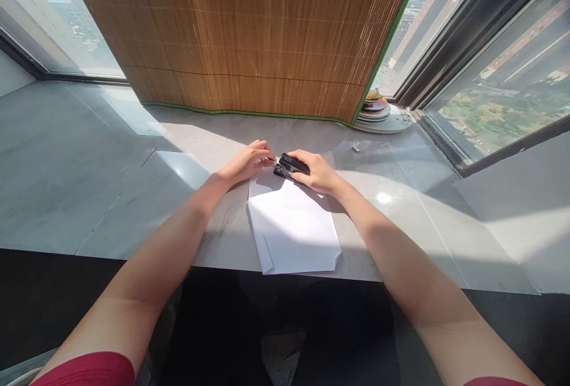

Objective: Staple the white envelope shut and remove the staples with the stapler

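Observation:
My right hand (314, 171) is wrapped round a black stapler (293, 164), whose jaws point left toward my other hand. The stapler lies over the far edge of some white paper sheets (294, 225). At the stapler's front end, my left hand (256, 159) has its fingers curled and pinched together. What those fingertips hold is too small to make out. The sheets rest on the grey tiled ledge, reaching almost to its front edge, and their near corners are bent or folded.
A small grey piece (355, 147) lies right of the stapler on the ledge (111, 196). Stacked plates (378, 119) stand in the far right corner. A bamboo blind (249, 35) hangs behind, between windows. A white wall (525, 225) bounds the right side.

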`<state>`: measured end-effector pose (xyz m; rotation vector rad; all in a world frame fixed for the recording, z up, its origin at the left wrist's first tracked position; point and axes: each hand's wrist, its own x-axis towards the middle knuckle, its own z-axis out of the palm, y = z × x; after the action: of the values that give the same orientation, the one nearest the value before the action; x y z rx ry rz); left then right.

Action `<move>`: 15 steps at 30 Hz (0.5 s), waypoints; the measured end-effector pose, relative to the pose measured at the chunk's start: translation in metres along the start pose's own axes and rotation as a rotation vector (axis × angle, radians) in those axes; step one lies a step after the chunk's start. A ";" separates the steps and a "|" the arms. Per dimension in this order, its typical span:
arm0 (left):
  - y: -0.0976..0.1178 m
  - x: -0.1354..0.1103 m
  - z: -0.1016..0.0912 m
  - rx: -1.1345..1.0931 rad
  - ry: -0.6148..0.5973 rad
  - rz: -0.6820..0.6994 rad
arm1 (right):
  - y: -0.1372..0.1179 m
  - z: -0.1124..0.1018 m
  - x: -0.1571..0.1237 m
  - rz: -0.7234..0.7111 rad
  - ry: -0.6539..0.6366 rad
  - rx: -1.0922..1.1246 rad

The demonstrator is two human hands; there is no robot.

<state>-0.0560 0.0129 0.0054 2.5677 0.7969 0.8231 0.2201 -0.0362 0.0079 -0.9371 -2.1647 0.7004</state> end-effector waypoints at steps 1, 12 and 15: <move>0.000 0.000 0.000 -0.002 0.000 -0.004 | 0.000 0.000 0.000 0.000 -0.001 0.000; -0.001 -0.001 -0.005 -0.010 -0.033 -0.011 | 0.000 -0.001 0.000 -0.005 0.003 0.006; -0.003 -0.003 -0.009 0.005 -0.045 -0.002 | 0.002 0.000 0.000 -0.013 -0.001 -0.002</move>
<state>-0.0644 0.0145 0.0101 2.5802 0.7883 0.7605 0.2210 -0.0351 0.0071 -0.9233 -2.1703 0.6927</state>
